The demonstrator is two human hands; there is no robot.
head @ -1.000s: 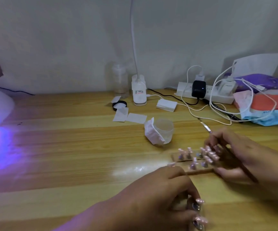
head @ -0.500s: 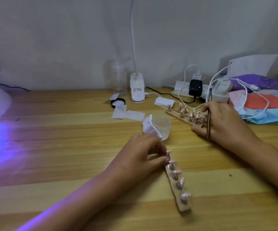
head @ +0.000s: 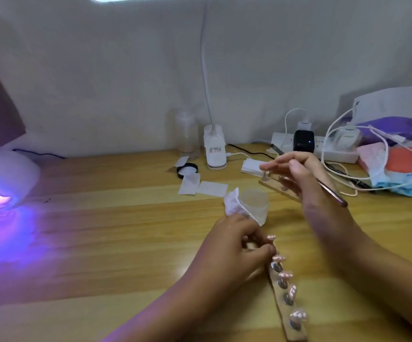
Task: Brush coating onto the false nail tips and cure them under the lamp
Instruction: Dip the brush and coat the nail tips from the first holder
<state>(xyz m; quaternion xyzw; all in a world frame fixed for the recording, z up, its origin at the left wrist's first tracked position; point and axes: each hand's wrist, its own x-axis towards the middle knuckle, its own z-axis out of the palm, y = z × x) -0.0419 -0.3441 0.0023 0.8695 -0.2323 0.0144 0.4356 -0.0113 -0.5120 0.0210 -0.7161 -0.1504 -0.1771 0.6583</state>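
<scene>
A wooden strip (head: 289, 314) carrying several pink nail tips on metal stands lies near the front of the desk, running away from me. My left hand (head: 234, 245) pinches its far end. A second wooden strip (head: 277, 187) lies further back, partly hidden behind my right hand (head: 301, 176). That hand hovers above it with fingers spread while a thin brush (head: 331, 191) stays gripped in it. The white curing lamp (head: 5, 178) glows purple at the far left edge.
A frosted cup (head: 255, 203) with a white wipe (head: 233, 203) stands between my hands. Behind it are paper pads (head: 202, 186), a black lid (head: 187, 169), a clear bottle (head: 187, 134), a desk-lamp base (head: 215, 149), a power strip (head: 313, 146) with cables, and bags (head: 402, 164).
My right hand carried the second strip back toward the power strip, set it down and lifted off it. My left hand laid the first strip on the desk in front.
</scene>
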